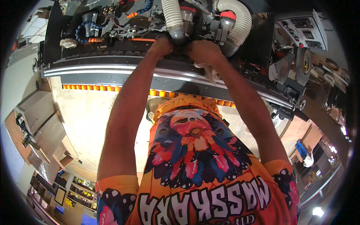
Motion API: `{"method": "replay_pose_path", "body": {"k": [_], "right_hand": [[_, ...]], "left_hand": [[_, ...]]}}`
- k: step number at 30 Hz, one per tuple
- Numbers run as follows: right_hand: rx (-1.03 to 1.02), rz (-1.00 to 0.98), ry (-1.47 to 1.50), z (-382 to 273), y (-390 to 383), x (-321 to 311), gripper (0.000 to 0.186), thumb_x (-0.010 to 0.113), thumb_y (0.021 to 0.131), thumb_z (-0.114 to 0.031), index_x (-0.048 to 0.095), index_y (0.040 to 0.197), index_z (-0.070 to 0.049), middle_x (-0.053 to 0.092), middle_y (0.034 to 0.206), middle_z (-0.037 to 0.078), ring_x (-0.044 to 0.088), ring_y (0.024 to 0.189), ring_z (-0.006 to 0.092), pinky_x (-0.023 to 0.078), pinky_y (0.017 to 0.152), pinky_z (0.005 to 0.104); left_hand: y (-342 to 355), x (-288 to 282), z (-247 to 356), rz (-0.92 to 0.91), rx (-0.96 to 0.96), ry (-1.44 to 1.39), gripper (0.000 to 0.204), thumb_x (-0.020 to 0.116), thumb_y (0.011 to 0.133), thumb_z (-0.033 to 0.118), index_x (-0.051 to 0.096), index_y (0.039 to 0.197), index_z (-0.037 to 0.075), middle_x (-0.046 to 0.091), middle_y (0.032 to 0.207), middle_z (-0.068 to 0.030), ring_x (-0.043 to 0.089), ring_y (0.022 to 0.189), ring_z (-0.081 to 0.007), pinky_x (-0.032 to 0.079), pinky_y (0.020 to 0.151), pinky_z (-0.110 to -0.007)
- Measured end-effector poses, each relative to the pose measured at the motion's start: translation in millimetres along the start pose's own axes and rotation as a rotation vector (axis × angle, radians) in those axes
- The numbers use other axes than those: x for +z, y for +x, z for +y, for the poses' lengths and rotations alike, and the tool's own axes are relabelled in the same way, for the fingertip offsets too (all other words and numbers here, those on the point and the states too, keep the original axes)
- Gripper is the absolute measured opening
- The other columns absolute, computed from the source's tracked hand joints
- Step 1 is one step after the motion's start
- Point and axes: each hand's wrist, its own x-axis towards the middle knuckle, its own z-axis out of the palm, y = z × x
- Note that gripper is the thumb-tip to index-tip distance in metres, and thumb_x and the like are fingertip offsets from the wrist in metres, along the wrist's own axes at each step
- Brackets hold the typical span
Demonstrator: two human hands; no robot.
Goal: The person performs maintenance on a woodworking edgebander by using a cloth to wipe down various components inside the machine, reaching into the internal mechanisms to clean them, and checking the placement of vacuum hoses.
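Observation:
Both my arms reach forward into an open woodworking machine with a long dark bed. My left hand (162, 47) is curled beside the lower end of a ribbed pale hose (173, 17); what its fingers hold, if anything, is hidden. Just to the right, my right hand (205, 50) is closed and bent into the machine, with a crumpled pale rag (210, 72) hanging below its palm over the front rail. A second ribbed hose (242, 24) curves down to the right of that hand, by a motor with a red cap (227, 15). The fingertips of both hands are out of sight.
A silver rail (108, 70) runs along the machine's front, with orange rollers (101, 88) beneath it. Blue segmented coolant-type hoses (80, 33) stand at the left. A control panel (302, 30) is at the far right. Shelves (80, 191) stand at lower left.

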Motion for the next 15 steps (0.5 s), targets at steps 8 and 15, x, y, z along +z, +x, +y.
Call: {"method": "replay_pose_path", "body": {"k": [8, 15], "right_hand": [[-0.191, -0.006, -0.446, 0, -3, -5, 0.032, 0.061, 0.088, -0.019, 0.075, 0.116, -0.025, 0.077, 0.093, 0.016, 0.077, 0.088, 0.0342, 0.061, 0.074, 0.048], [-0.203, 0.182, -0.516, 18, -26, 4, 0.018, 0.065, 0.09, -0.021, 0.081, 0.09, -0.014, 0.077, 0.086, 0.01, 0.077, 0.083, 0.0288, 0.061, 0.072, 0.0433]], "left_hand": [[2, -5, 3, -0.095, -0.038, -0.103, 0.031, 0.058, 0.083, 0.014, 0.076, 0.104, 0.001, 0.073, 0.111, -0.0241, 0.07, 0.106, -0.0414, 0.057, 0.086, -0.049], [0, -31, 43, -0.088, -0.341, -0.447, 0.023, 0.07, 0.079, 0.002, 0.073, 0.101, 0.0, 0.072, 0.114, -0.0214, 0.07, 0.105, -0.0405, 0.057, 0.087, -0.043]]}}
